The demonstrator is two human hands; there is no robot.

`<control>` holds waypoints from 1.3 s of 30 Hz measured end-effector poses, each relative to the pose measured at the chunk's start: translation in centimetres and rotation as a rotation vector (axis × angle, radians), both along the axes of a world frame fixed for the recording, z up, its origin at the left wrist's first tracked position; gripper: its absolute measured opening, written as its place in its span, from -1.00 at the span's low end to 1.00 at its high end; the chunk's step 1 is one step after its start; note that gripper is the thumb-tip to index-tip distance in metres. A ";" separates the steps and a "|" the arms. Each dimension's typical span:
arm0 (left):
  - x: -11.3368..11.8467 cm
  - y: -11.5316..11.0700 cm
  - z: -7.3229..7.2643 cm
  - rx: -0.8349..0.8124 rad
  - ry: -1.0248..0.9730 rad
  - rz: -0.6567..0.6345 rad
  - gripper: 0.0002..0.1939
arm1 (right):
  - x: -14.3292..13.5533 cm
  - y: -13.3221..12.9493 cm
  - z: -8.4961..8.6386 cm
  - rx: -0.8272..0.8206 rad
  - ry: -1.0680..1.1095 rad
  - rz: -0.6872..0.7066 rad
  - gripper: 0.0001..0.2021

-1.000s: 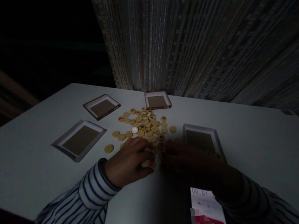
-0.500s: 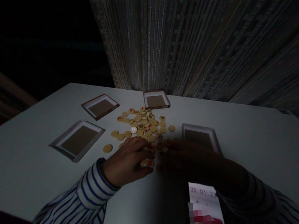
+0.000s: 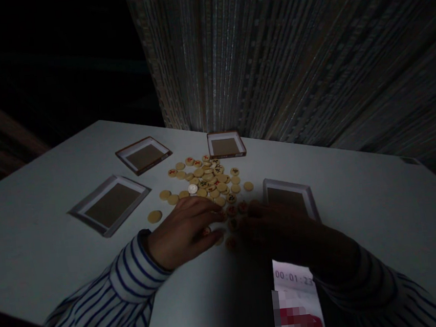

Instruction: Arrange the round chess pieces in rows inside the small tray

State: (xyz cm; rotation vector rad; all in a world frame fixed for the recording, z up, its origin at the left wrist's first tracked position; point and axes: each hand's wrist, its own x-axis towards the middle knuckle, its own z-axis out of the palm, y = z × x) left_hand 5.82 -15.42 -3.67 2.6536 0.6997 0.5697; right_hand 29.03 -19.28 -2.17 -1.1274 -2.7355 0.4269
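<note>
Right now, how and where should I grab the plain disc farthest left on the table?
Probably pinch the plain disc by opposite edges of its round rim, from above with the left hand. It lies flat on the table, apart from the other visible discs, so its edge looks free.

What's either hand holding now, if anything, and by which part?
Cannot be told: the left hand partly hides round pieces, and the right hand is in shadow.

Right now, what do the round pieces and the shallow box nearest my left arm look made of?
Round pieces: wood or plastic, perhaps; pale tan, smooth-looking, some marked red or black. Shallow box: probably cardboard, matte, judging by its thin pale walls.
</note>
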 end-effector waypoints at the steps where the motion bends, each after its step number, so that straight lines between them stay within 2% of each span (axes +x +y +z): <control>1: 0.0 0.0 0.0 0.000 -0.003 -0.002 -0.74 | 0.0 0.0 0.0 0.017 -0.025 -0.004 -0.75; 6: 0.1 0.1 0.1 0.001 0.010 -0.009 -0.74 | 0.0 0.0 -0.4 0.052 -0.081 -0.004 -0.79; 10: 0.1 0.1 0.3 -0.004 0.005 -0.006 -0.74 | 0.0 0.0 -0.5 0.050 -0.038 0.009 -0.83; 14: 0.1 0.1 0.3 -0.002 0.001 -0.002 -0.74 | 0.0 0.0 0.4 -0.001 0.068 0.021 -0.80; 19: 0.1 0.1 0.3 -0.001 -0.006 -0.001 -0.76 | 0.0 0.0 1.5 -0.083 0.176 0.025 -0.90; 25: 0.1 0.1 0.2 0.013 -0.014 -0.003 -0.76 | 0.2 0.2 1.4 -0.015 0.189 0.073 -0.94; 31: 0.0 0.0 0.2 0.018 -0.016 0.002 -0.77 | 0.4 0.3 1.3 -0.016 0.232 0.051 -0.96; 34: 0.0 0.0 0.0 0.020 -0.023 -0.003 -0.76 | 0.6 0.4 1.2 -0.055 0.256 0.033 -0.90; 39: 0.1 0.1 -0.2 0.024 -0.049 -0.003 -0.74 | 0.8 0.5 1.3 -0.052 0.289 0.079 -0.87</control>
